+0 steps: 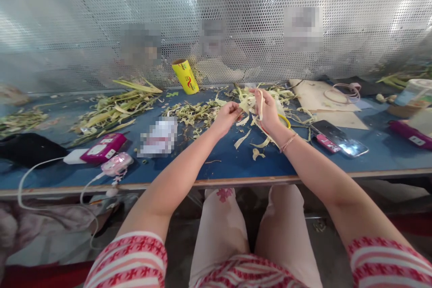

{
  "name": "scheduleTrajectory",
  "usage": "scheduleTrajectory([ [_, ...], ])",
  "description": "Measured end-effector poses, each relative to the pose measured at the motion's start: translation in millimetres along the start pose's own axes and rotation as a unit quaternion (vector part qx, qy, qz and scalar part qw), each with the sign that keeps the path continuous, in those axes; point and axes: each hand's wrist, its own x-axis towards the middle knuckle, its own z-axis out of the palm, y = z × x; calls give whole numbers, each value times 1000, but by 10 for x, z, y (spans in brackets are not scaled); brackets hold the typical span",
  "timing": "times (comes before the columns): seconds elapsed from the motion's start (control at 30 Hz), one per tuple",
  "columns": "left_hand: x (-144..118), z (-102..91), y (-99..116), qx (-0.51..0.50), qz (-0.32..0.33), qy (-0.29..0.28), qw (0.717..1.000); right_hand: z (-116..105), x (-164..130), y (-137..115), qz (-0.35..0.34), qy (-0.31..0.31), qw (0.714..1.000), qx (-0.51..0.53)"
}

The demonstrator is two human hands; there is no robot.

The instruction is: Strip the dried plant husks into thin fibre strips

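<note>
Currently both hands work a bundle of pale husk strips (251, 101) held just above the blue desk (222, 162), past the middle toward the far edge. Left hand (227, 117): fingers pinched shut on one end of a strip. Right hand (268, 110): fingers closed around the bundle, one strip standing up between them. A thin bracelet (289, 142) sits on the right wrist.

Loose strips (251, 144) lie on the desk below the hands, on the near side. A yellow ring (285, 120) lies just right of the right hand, partly hidden by it. A heap of shredded scraps (194, 112) lies just left of the hands. Further left, a pile of long green-yellow leaves (114, 108). A yellow roll (185, 76) leans at the far edge against the perforated metal screen (101, 18).

Right of the hands: a phone (339, 138) with lit display, a pink object touching its left side. Near the left end of the near edge: a pink box (103, 147) and a small pink device (117, 164) with a white cable (37, 168) trailing over the edge.
</note>
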Motion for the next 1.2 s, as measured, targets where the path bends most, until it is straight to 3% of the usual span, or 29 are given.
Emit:
scheduleTrajectory([
  [0.1,28,-50,-1,48,26,-12,998,-39,34,-52,-63,35,996,-52],
  [0.27,58,-113,32,174,74,-33,981,-76,37,-136,-79,-17,989,-123],
  [0.5,-14,-88,102,361,161,15,918,-16,5,-38,-108,-51,984,-135],
  [0.7,-58,-76,114,375,152,47,913,1,-10,-1,-132,-64,980,-137],
  [0.9,10,-169,54,389,156,30,908,-19,-21,-71,-141,-18,980,-138],
  [1.07,-11,-160,92,465,157,10,871,-32,11,-78,-149,11,981,-124],
  [1.2,-89,-130,187,584,82,-30,807,-29,26,-72,-117,48,989,-79],
])
